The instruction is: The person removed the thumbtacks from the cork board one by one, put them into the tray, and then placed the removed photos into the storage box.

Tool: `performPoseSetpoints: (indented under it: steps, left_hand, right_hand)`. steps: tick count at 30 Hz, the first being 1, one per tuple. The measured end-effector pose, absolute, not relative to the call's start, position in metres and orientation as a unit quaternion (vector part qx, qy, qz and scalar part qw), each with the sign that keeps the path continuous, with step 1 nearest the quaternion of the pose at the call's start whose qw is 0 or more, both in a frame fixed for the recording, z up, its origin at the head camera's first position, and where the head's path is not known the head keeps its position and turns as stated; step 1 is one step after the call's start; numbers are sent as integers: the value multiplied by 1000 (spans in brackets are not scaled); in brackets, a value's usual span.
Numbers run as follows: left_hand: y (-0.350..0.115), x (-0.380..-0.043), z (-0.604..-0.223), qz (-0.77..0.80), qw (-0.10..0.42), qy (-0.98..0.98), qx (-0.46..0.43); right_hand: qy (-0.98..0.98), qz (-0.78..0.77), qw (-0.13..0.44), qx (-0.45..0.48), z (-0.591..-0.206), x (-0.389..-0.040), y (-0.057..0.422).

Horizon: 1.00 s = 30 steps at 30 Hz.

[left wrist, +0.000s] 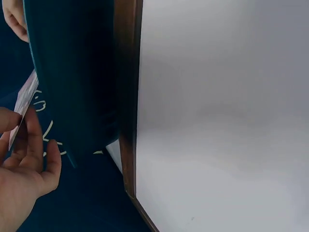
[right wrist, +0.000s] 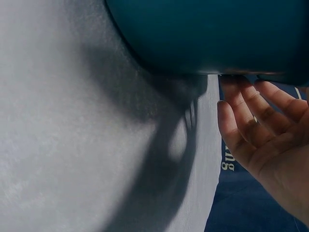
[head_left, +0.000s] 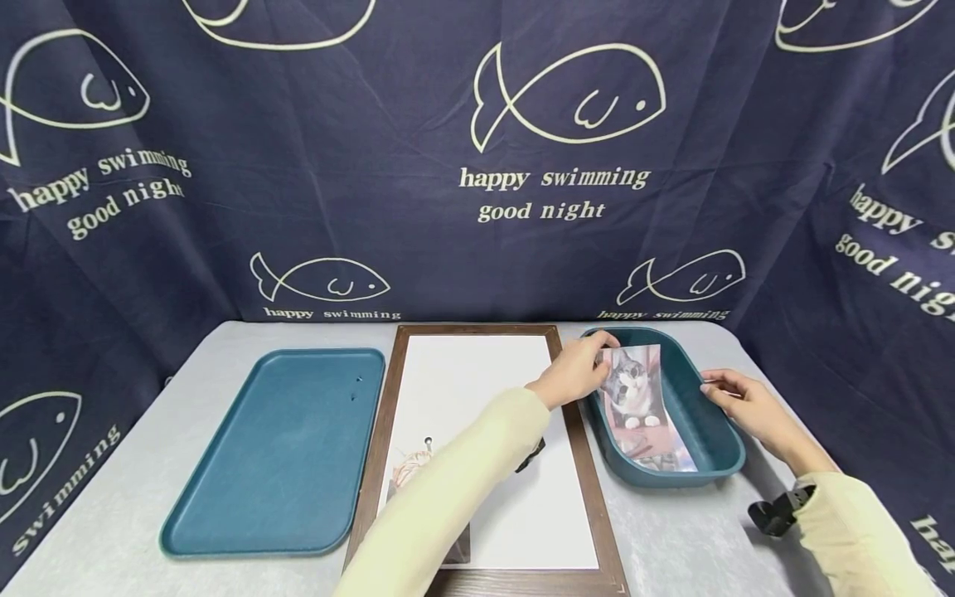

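Observation:
At the right, my left hand [head_left: 573, 371] pinches the top left edge of a picture card [head_left: 634, 388] with a grey and white cat on it. The card stands tilted in a deep blue-green bin [head_left: 719, 444]. More printed paper [head_left: 664, 458] shows at its lower end; whether it is a separate card I cannot tell. In the left wrist view the card [left wrist: 24, 99] is seen edge-on between thumb and fingers. My right hand [head_left: 753, 412] touches the bin's right outer side with its fingertips. The right wrist view shows those fingers [right wrist: 263, 108] loosely bent against the wall.
A white board [head_left: 515, 506] with a brown wooden frame [head_left: 589, 489] lies in the middle. My left sleeve partly covers a picture [head_left: 406, 468] on it, near a small metal piece [head_left: 429, 444]. A flat blue tray [head_left: 279, 452] lies left. Dark fish-print cloth [head_left: 418, 166] hangs behind.

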<state>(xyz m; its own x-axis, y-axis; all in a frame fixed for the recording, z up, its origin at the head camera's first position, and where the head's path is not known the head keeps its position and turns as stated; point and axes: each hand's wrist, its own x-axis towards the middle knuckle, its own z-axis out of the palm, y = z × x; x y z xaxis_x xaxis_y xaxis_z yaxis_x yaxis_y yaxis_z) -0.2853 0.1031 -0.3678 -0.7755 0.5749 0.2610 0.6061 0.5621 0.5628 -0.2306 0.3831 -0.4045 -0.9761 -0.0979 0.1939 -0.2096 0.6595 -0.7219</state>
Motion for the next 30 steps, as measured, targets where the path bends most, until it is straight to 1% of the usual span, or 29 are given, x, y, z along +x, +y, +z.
performPoseSetpoints:
  steps: [9,14,21,27,30]
  left_hand:
    - [105,-282,-375,-266,35,-889,-372]
    - [107,-281,-376,-243,31,-896,-371]
    - [107,-279,-375,-209,9,-911,-356]
    - [107,-280,-377,-172,17,-921,-348]
    - [106,-279,-377,-159,11,-924,-347]
  right_hand:
    - [-907,404,79,93,-407,-233,383]
    - [-909,399,79,93,-408,-234,383]
    - [-909,395,86,99,-406,-231,383]
    - [-910,392,90,99,-406,-231,382]
    - [-911,391,90,97,-407,-231,382]
